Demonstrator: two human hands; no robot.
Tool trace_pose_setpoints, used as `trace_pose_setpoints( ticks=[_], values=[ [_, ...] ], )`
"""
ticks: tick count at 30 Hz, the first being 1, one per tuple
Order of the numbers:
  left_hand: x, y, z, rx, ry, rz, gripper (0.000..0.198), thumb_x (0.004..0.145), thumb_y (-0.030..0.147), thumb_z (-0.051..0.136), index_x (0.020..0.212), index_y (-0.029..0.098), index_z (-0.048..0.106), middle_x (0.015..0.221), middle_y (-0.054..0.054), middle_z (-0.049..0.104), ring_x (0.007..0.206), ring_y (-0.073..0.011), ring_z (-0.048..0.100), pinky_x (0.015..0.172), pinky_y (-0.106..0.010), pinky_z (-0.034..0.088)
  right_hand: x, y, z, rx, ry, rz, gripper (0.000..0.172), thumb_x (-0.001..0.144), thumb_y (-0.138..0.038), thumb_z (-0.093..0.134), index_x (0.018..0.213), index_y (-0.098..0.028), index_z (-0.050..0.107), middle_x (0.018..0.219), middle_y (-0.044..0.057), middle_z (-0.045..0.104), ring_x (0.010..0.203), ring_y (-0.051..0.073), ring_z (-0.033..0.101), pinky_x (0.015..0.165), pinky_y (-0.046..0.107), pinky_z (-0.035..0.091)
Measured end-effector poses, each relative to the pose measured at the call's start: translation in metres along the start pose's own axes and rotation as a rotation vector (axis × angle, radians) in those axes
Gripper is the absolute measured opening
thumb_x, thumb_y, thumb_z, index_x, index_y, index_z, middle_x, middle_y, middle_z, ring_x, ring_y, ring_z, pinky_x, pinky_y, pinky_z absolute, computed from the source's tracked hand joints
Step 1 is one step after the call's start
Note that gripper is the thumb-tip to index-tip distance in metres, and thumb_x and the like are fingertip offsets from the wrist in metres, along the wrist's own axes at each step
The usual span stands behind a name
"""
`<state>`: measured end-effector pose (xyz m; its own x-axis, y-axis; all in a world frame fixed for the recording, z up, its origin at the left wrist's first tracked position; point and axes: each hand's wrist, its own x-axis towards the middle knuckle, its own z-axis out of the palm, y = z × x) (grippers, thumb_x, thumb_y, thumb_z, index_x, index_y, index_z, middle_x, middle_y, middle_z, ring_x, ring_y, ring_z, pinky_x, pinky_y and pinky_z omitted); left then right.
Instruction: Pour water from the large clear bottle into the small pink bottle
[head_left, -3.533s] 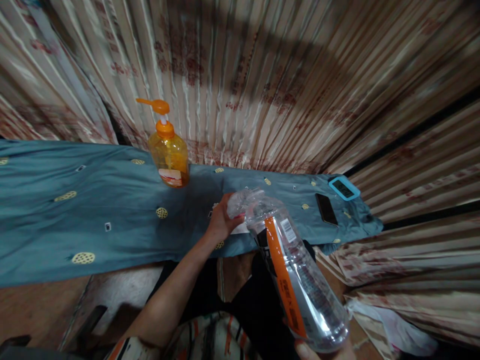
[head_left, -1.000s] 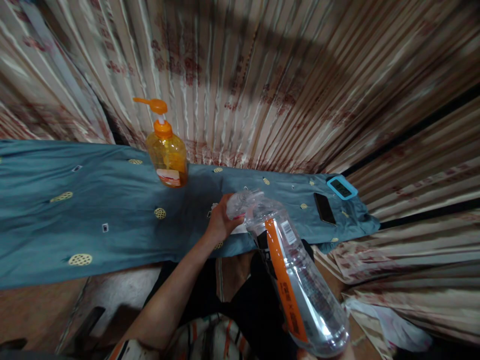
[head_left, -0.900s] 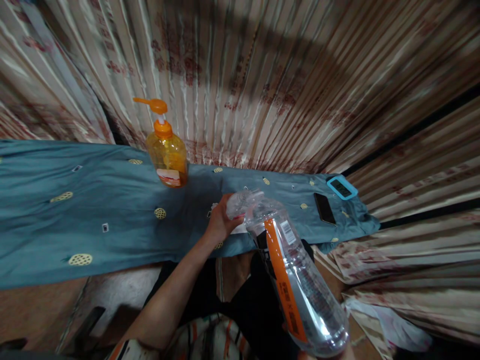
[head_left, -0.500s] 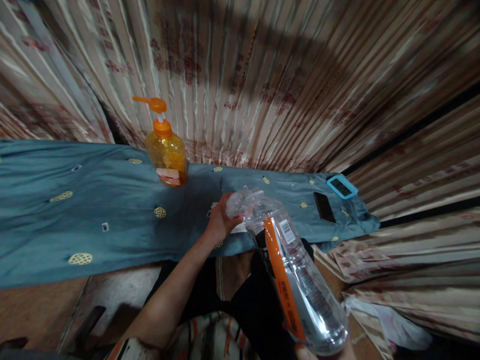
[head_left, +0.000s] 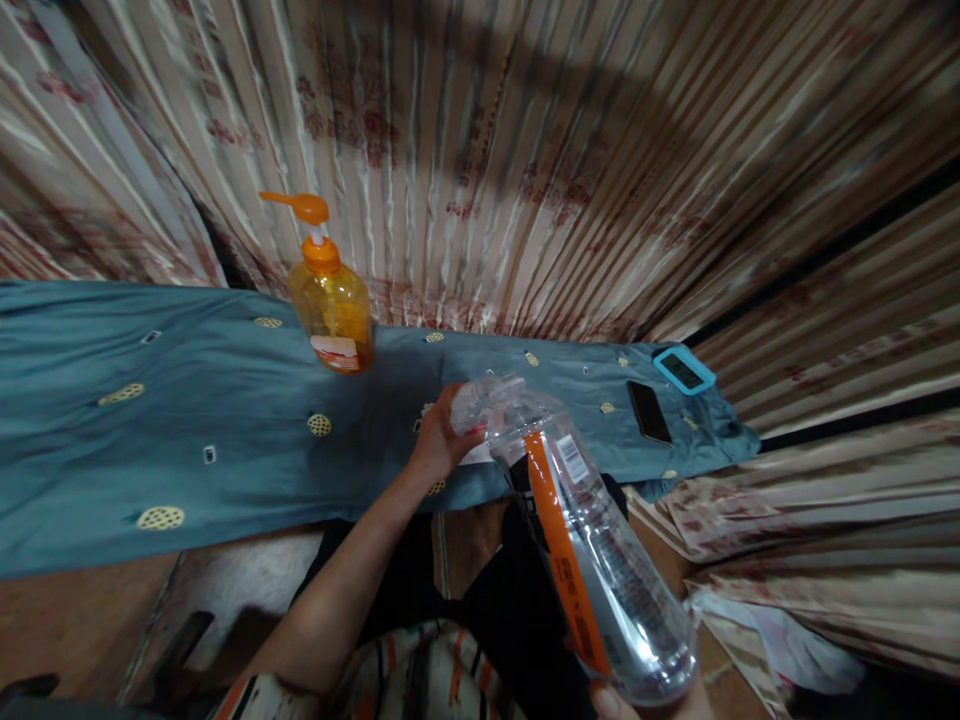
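A large clear plastic bottle (head_left: 600,550) with an orange and silver label and a barcode lies tilted, its base toward me and its narrow end up and to the left. My right hand (head_left: 611,703) is closed around its base, mostly hidden under it. My left hand (head_left: 439,435) is closed on a clear plastic piece (head_left: 480,400) at the bottle's narrow end. Whether that piece is the bottle's neck or a separate container I cannot tell. A bit of red and a white patch show beside the left fingers.
An amber pump bottle (head_left: 334,315) with an orange pump stands at the back left of the teal cloth (head_left: 240,400). A dark phone (head_left: 649,412) and a blue-framed digital clock (head_left: 684,371) lie at the right end. A pleated curtain (head_left: 465,150) hangs behind.
Both hands and the clear bottle hold almost the same pose. The view has shifted very slightly.
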<state>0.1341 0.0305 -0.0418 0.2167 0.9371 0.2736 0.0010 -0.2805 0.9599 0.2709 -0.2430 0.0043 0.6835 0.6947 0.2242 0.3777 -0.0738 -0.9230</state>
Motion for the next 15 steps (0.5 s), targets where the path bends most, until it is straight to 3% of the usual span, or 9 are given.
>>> trace_pose_setpoints(
  ticks=[9,15],
  values=[
    [0.001,0.001,0.000,0.003,-0.008,-0.002,0.053,0.068,0.021,0.079,0.117,0.018,0.060,0.104,-0.005,0.073,0.093,-0.0230,0.070,0.082,-0.033,0.056,0.001,-0.011,0.002,0.006,0.013,0.000,0.085,0.070,-0.067,0.079,0.138,-0.022,0.058,0.125,0.013,0.074,0.108,0.038,0.075,0.080,0.043,0.066],
    [0.001,0.002,0.000,0.063,0.005,0.005,0.053,0.067,0.019,0.080,0.117,0.017,0.060,0.102,-0.004,0.073,0.092,-0.0226,0.071,0.082,-0.034,0.057,0.001,-0.012,0.000,-0.048,-0.005,0.023,0.090,0.070,-0.068,0.078,0.140,-0.016,0.056,0.125,0.016,0.074,0.107,0.039,0.075,0.078,0.042,0.066]
  ],
)
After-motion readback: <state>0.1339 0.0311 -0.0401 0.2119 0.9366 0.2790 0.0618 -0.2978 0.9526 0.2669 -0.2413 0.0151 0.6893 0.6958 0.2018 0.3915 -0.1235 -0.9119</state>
